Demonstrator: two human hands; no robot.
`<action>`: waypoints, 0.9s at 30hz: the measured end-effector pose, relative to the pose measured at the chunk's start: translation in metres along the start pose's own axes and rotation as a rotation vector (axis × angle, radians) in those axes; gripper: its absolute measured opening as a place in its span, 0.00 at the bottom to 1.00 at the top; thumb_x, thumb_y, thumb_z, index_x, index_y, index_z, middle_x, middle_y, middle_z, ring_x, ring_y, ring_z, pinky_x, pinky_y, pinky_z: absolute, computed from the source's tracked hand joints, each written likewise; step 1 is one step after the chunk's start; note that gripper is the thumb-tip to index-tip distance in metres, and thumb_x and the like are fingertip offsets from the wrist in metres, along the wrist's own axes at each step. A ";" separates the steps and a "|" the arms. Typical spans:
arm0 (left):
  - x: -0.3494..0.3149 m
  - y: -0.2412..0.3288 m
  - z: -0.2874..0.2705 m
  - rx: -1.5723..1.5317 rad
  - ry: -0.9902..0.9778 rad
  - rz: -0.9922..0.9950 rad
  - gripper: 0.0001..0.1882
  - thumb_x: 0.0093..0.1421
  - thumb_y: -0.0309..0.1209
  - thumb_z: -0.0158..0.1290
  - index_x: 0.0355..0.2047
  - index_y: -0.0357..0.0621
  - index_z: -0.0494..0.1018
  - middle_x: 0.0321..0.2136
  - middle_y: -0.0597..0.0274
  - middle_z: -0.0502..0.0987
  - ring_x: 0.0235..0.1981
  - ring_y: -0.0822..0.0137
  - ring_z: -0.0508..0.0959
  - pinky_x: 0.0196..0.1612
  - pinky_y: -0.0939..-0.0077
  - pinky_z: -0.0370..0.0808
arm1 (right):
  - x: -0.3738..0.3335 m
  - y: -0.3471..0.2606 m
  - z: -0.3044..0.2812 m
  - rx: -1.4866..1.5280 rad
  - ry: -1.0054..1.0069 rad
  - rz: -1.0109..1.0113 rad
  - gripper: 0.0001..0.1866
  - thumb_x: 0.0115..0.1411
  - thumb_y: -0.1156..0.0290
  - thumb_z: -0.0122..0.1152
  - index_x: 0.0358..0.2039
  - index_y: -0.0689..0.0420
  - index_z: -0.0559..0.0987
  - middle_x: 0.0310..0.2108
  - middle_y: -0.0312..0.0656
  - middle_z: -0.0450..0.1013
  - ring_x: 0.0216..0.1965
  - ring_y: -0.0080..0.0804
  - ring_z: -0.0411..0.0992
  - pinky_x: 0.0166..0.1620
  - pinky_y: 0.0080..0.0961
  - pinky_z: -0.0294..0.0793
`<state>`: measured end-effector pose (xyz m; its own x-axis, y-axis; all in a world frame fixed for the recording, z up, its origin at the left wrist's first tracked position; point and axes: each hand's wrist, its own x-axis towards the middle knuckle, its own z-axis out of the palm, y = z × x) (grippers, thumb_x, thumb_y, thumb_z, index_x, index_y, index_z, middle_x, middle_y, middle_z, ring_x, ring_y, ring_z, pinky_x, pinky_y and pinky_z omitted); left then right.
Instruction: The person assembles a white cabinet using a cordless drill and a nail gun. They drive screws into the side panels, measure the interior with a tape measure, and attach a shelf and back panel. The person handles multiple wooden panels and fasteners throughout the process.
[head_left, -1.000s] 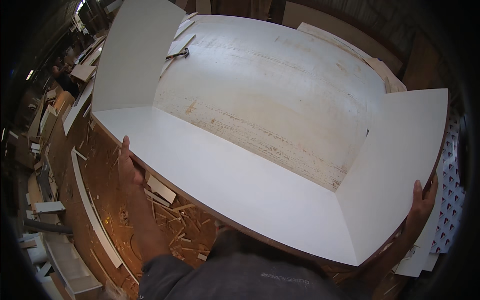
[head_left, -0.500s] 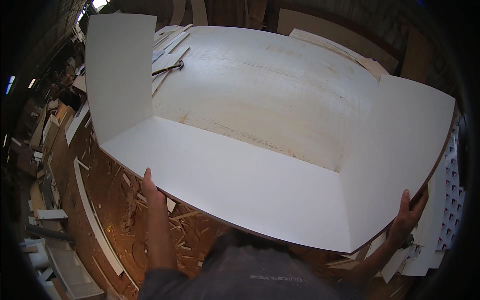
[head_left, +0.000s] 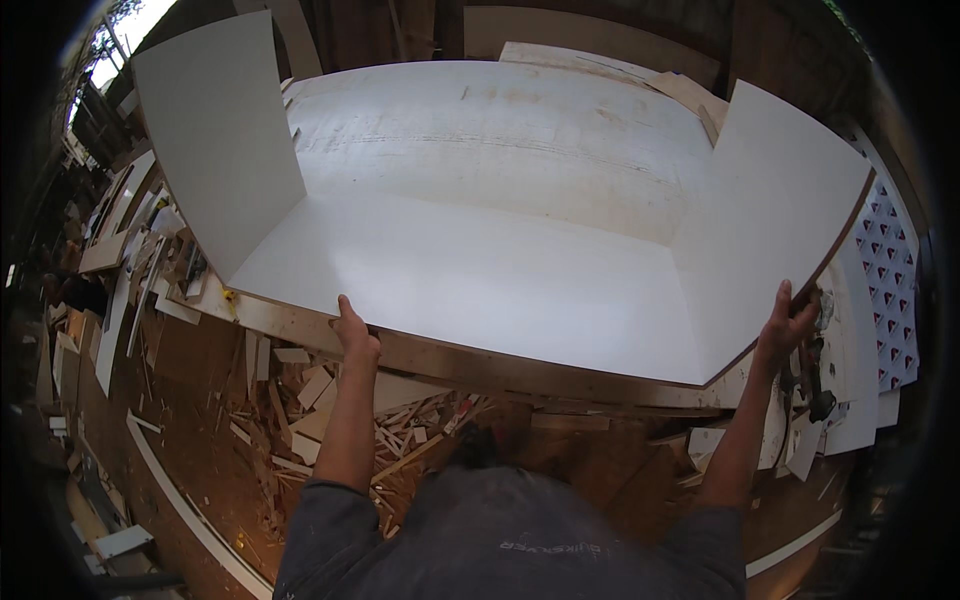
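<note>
A three-sided white board carcass (head_left: 480,280) is tilted in front of me over the white-topped workbench (head_left: 480,130), with an upright panel at each end. My left hand (head_left: 355,328) grips the near edge of its long panel, thumb on the white face and fingers hidden beneath. My right hand (head_left: 787,325) is wrapped round the outer edge of the right end panel (head_left: 785,220), thumb up. How much of the carcass rests on the bench cannot be made out.
Wood offcuts (head_left: 310,400) litter the brown floor below the bench. Beside my right hand lies a dark tool (head_left: 820,400). A patterned sheet (head_left: 888,290) stands at the right, loose boards (head_left: 680,90) lie along the bench's far edge, and a long white strip (head_left: 190,510) is on the floor.
The carcass has moved away from me, farther over the bench, with both hands still on it. The hammer and strips at the bench's left are now hidden behind the left end panel.
</note>
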<state>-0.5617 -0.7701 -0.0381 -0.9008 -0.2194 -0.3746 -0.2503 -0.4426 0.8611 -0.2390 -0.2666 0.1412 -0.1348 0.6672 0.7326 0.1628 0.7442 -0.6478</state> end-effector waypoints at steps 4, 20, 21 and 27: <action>0.056 0.023 0.052 0.408 -0.449 -0.288 0.30 0.67 0.47 0.41 0.53 0.26 0.62 0.42 0.43 0.74 0.39 0.54 0.79 0.39 0.57 0.80 | 0.043 0.023 0.066 -0.147 -0.026 0.119 0.21 0.60 0.61 0.58 0.49 0.60 0.68 0.37 0.47 0.73 0.39 0.39 0.73 0.46 0.35 0.71; 0.104 0.397 0.049 1.202 0.193 1.566 0.18 0.63 0.37 0.50 0.51 0.44 0.70 0.48 0.46 0.72 0.52 0.51 0.72 0.52 0.59 0.71 | 0.130 0.058 0.102 0.022 -0.154 0.196 0.30 0.61 0.58 0.60 0.58 0.57 0.64 0.48 0.49 0.69 0.46 0.34 0.71 0.45 0.30 0.73; 0.107 0.430 0.058 1.255 0.328 1.702 0.20 0.62 0.39 0.52 0.52 0.46 0.69 0.50 0.48 0.71 0.53 0.49 0.71 0.53 0.58 0.70 | 0.160 0.068 0.089 -0.057 -0.140 0.103 0.31 0.60 0.58 0.60 0.59 0.57 0.63 0.48 0.50 0.70 0.47 0.36 0.71 0.46 0.31 0.73; 0.168 0.561 0.070 1.584 0.584 1.518 0.34 0.59 0.48 0.52 0.62 0.48 0.60 0.61 0.46 0.61 0.61 0.50 0.64 0.63 0.57 0.62 | 0.254 0.082 0.086 -0.467 -0.322 -0.064 0.28 0.60 0.58 0.57 0.55 0.61 0.69 0.49 0.52 0.72 0.47 0.42 0.73 0.51 0.31 0.69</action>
<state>-0.8787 -0.9943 0.4062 -0.5451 0.1044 0.8318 0.0392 0.9943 -0.0992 -0.3443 -0.0335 0.2557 -0.4379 0.6519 0.6191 0.5498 0.7391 -0.3893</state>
